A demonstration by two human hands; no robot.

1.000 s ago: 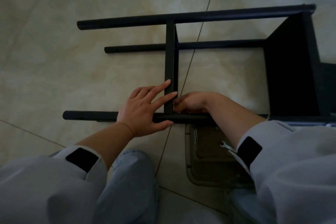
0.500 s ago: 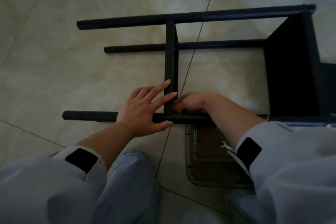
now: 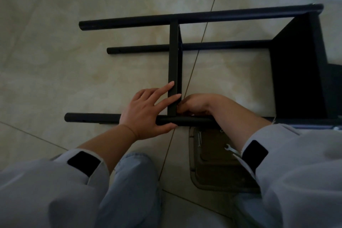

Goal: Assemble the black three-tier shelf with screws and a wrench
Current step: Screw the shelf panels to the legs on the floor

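Shelf: black shelf [image 3: 296,72] lies on its side on the tiled floor [image 3: 74,61]; three poles run from 9 to 3 o'clock; one panel stands at 3 o'clock, a narrower middle panel [image 3: 174,61] crosses the poles
Left hand: left hand [image 3: 146,114] spread flat, fingers straight; palm rests on the near pole [image 3: 92,118]; index and middle fingertips touch the middle panel's lower end; thumb lies under the pole
Right hand: right hand [image 3: 196,102] curled at the joint of middle panel and near pole, just at 3 o'clock of the left fingertips; cannot tell what the fingers hold, hidden behind the knuckles
Tray: tray [image 3: 212,176] on the floor at 5 o'clock of the hands; wrench [image 3: 230,149] and screws [image 3: 199,139] lie in it
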